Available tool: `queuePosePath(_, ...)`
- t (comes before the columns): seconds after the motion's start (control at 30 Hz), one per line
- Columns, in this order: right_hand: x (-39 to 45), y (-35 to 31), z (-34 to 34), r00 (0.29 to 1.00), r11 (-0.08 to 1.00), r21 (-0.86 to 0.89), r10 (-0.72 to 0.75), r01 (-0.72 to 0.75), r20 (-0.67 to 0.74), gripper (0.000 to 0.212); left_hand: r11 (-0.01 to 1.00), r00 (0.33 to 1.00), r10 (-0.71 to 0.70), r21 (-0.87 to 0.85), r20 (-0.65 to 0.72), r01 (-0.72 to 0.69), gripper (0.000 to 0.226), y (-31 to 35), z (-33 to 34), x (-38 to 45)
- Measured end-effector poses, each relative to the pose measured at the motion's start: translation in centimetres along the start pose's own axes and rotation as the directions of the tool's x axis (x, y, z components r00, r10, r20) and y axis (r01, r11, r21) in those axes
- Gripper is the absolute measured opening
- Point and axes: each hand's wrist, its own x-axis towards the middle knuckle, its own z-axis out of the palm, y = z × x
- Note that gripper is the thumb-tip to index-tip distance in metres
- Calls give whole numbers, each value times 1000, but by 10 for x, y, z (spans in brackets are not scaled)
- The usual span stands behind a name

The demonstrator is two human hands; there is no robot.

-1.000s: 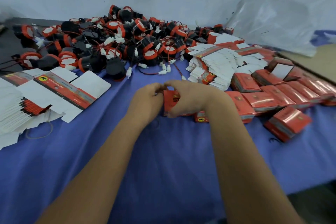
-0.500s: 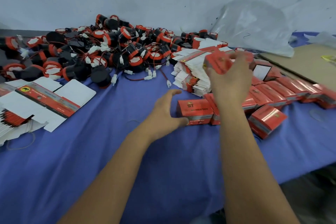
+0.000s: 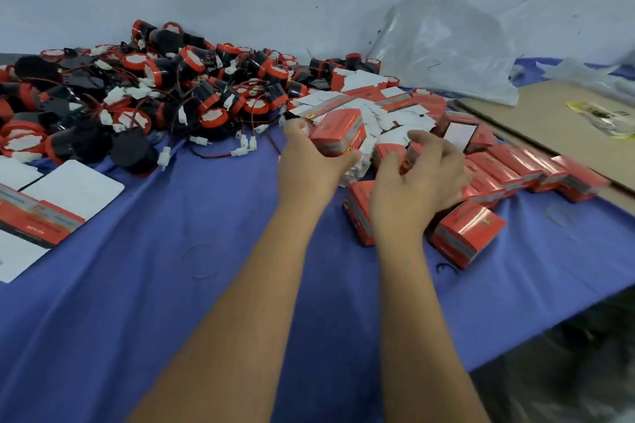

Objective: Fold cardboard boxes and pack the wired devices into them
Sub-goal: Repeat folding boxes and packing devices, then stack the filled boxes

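Observation:
My left hand (image 3: pixel 307 166) grips a closed red box (image 3: pixel 338 130) and holds it above the blue cloth, in front of a stack of flat white-and-red box blanks (image 3: pixel 388 113). My right hand (image 3: pixel 421 178) is curled down over the red boxes to the right, its thumb and fingers round a small red box (image 3: pixel 407 154). A folded red box (image 3: pixel 357 206) lies under its wrist. A big pile of black-and-red wired devices (image 3: pixel 171 103) with white plugs covers the back left.
A row of closed red boxes (image 3: pixel 522 170) runs to the right, and one more (image 3: pixel 467 232) lies nearer. Unfolded blanks (image 3: pixel 51 206) lie at the left edge. A clear plastic bag (image 3: pixel 443 45) and a cardboard sheet (image 3: pixel 549 127) are at the back right. The table's edge drops off at the lower right.
My right hand has come down from its raised position onto the boxes. My left hand has left the table and now holds a red box up. The view has swung right.

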Motion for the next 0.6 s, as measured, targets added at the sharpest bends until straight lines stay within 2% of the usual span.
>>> queuePosePath(0.07,-15,-7,4,997,995,61,-76,74,29,24,986,983,-68,-141,168,92,81,8,29,0)
queuePosePath(0.13,-24,-11,4,983,990,118,-100,82,152,22,950,921,-92,-243,378,195,57,6,42,-3)
queuePosePath(0.2,-25,-10,3,976,988,139,-95,68,194,21,911,907,-55,-351,418,217,54,-3,41,-5)
queuePosePath(0.27,-25,-13,4,971,985,170,-70,31,228,18,896,942,-33,-407,333,175,51,-13,32,-5)
queuePosePath(0.33,-31,-22,11,954,981,193,-63,6,292,18,881,969,-70,-441,235,171,50,-23,15,-7)
queuePosePath(0.47,-60,-50,38,865,967,254,-112,-18,489,17,901,992,-126,-417,12,119,23,-38,-39,-15)
queuePosePath(0.53,-81,-65,54,778,956,286,-134,-61,613,15,946,989,-105,-317,-109,65,18,-44,-71,-18)
queuePosePath(0.6,-102,-79,68,672,947,306,-168,-92,721,16,996,964,-34,-84,-265,12,24,-52,-107,-19)
